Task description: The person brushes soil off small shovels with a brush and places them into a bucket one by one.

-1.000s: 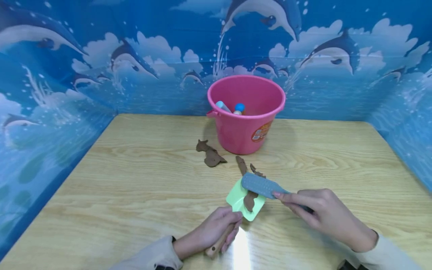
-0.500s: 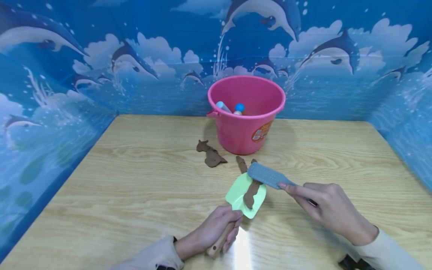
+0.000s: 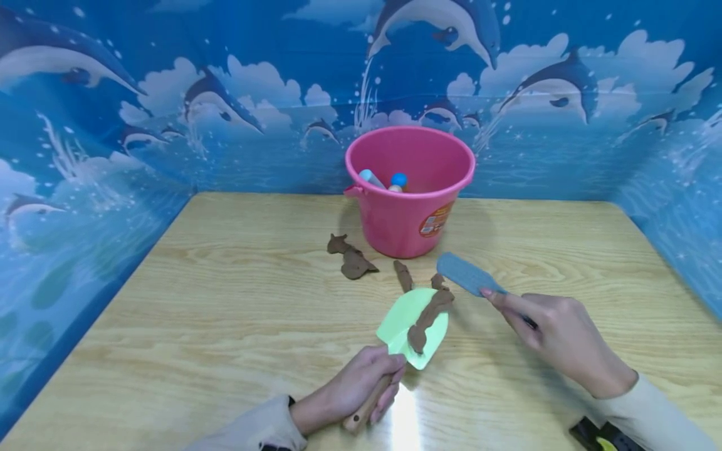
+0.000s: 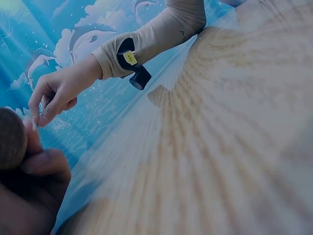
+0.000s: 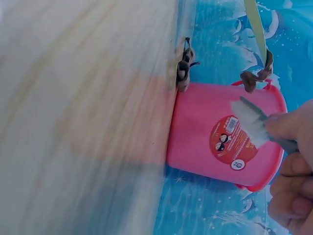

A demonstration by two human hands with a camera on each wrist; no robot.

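Note:
My left hand [image 3: 361,382] grips the wooden handle [image 3: 366,404] of a light green scoop [image 3: 397,319]. A long brown clay-like strip [image 3: 431,316] lies across the scoop, its far end over the right rim. In the right wrist view that brown end [image 5: 259,76] hangs off the scoop's edge. My right hand [image 3: 555,332] pinches the handle of a blue-grey brush [image 3: 462,274], held off to the right of the scoop. White bristles [image 5: 248,122] show beneath it in the right wrist view. A small brown bit [image 3: 438,281] shows between scoop and brush.
A pink bucket [image 3: 400,225] stands at the back of the wooden table [image 3: 225,313], with blue and white things inside. Brown flat pieces [image 3: 355,263] lie in front of it, and another brown strip [image 3: 403,275] lies just beyond the scoop. A dolphin-print sheet [image 3: 254,94] surrounds the table.
The brush has moved right and away from me, off the scoop, uncovering the brown strip lying across it. My left hand and the scoop have hardly moved.

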